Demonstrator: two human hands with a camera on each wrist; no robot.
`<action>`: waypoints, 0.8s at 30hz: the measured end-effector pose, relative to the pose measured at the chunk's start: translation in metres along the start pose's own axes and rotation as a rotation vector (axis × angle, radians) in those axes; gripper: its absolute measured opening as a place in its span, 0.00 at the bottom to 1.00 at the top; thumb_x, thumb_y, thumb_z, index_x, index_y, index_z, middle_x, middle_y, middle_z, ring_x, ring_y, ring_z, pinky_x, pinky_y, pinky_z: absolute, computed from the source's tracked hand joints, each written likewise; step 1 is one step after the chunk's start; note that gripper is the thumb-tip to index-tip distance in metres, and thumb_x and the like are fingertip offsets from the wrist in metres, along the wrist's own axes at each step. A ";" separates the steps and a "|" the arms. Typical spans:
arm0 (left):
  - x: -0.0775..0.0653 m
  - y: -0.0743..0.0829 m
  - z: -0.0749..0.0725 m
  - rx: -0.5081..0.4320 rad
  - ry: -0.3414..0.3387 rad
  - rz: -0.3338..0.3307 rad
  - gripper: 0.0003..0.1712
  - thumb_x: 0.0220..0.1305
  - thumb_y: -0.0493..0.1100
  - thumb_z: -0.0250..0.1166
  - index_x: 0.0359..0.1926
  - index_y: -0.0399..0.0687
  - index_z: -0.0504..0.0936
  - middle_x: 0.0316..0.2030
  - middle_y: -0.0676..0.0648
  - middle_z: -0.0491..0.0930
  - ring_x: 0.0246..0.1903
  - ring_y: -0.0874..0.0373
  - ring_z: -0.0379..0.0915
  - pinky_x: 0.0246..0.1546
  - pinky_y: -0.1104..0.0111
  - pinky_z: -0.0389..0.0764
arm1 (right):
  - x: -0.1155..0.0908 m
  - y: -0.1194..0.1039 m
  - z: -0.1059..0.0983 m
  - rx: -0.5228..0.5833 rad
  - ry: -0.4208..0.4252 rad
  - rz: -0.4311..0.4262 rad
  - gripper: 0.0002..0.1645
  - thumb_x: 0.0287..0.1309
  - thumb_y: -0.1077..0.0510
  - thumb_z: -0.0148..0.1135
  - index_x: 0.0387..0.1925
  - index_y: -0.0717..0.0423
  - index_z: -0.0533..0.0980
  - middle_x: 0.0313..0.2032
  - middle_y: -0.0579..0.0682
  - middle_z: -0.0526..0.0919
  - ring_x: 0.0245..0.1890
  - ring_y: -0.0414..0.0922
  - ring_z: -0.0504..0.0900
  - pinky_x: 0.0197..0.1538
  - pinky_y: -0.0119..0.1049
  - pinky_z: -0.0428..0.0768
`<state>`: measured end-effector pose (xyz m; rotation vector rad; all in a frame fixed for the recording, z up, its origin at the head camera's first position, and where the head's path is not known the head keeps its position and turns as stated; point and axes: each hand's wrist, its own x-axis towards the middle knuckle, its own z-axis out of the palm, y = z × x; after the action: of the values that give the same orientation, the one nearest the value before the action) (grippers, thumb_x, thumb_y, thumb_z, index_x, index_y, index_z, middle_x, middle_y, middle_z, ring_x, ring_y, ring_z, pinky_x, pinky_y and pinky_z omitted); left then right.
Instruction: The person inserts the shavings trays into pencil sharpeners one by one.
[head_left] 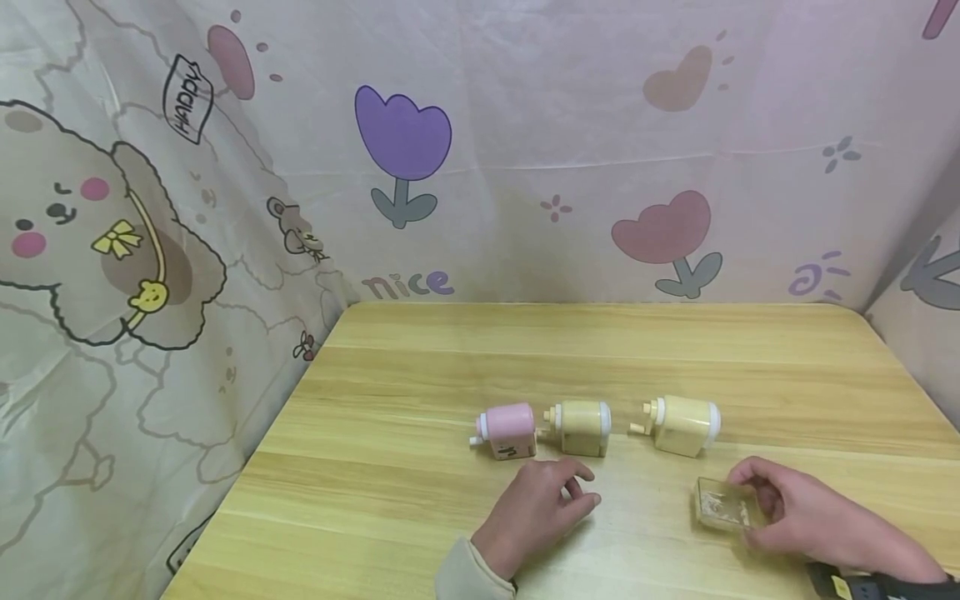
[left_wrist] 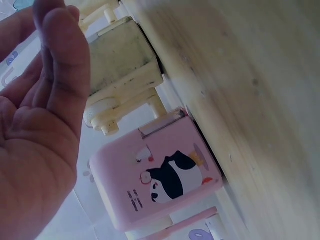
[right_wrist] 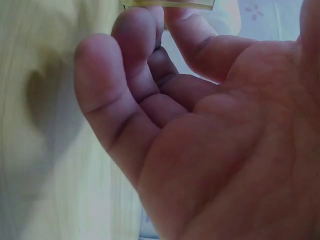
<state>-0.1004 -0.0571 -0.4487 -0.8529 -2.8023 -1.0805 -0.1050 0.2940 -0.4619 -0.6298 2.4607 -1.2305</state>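
Observation:
My right hand (head_left: 813,512) pinches a small clear yellowish shavings drawer (head_left: 722,506) between thumb and fingers at the front right; pale bits lie in it. Behind it stands a cream crank pencil sharpener (head_left: 681,425). Further left are a second cream sharpener (head_left: 583,429) and a pink one (head_left: 512,429) with a panda print (left_wrist: 172,180). With fingers loosely bent and holding nothing, my left hand (head_left: 536,508) lies just in front of these two. Only a strip of the drawer's edge (right_wrist: 185,4) shows at the top of the right wrist view.
The sharpeners stand in a row on a wood-grain table (head_left: 360,500), their cranks facing left. A printed cloth (head_left: 510,233) hangs behind the table and along its left and right sides.

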 end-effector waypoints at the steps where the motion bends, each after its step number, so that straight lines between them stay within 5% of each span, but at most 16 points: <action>1: 0.000 0.000 0.001 0.000 -0.003 0.002 0.12 0.63 0.49 0.62 0.42 0.48 0.82 0.24 0.66 0.77 0.23 0.80 0.66 0.31 0.83 0.69 | 0.001 -0.002 0.001 0.006 -0.008 0.010 0.30 0.43 0.61 0.71 0.48 0.62 0.68 0.29 0.51 0.68 0.27 0.40 0.66 0.26 0.36 0.68; 8: 0.003 0.005 0.006 0.037 -0.019 0.052 0.12 0.64 0.50 0.61 0.41 0.49 0.83 0.25 0.66 0.77 0.24 0.82 0.65 0.31 0.84 0.68 | 0.007 -0.008 0.007 0.056 -0.061 0.050 0.30 0.43 0.60 0.71 0.48 0.61 0.68 0.30 0.51 0.68 0.28 0.40 0.66 0.27 0.36 0.69; 14: 0.009 0.013 0.008 0.128 -0.030 0.158 0.12 0.66 0.48 0.58 0.44 0.49 0.82 0.31 0.64 0.79 0.30 0.79 0.68 0.34 0.85 0.67 | 0.010 -0.011 0.012 0.047 -0.071 0.043 0.31 0.41 0.58 0.73 0.47 0.59 0.68 0.31 0.51 0.69 0.29 0.39 0.65 0.27 0.36 0.68; 20: 0.024 0.027 0.006 0.188 0.062 0.288 0.19 0.69 0.50 0.55 0.57 0.48 0.74 0.44 0.57 0.77 0.36 0.73 0.71 0.35 0.86 0.67 | 0.010 -0.012 0.014 0.034 -0.075 0.030 0.31 0.40 0.57 0.74 0.46 0.58 0.68 0.31 0.51 0.69 0.29 0.39 0.65 0.27 0.36 0.67; 24: 0.044 0.041 0.003 0.228 0.118 0.344 0.25 0.68 0.50 0.56 0.63 0.48 0.68 0.50 0.52 0.73 0.27 0.74 0.63 0.27 0.87 0.64 | 0.011 -0.013 0.016 0.057 -0.087 0.028 0.31 0.40 0.57 0.74 0.46 0.58 0.68 0.31 0.51 0.69 0.29 0.39 0.65 0.28 0.37 0.67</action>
<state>-0.1174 -0.0088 -0.4171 -1.1448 -2.4937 -0.7193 -0.1041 0.2708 -0.4619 -0.6183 2.3470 -1.2315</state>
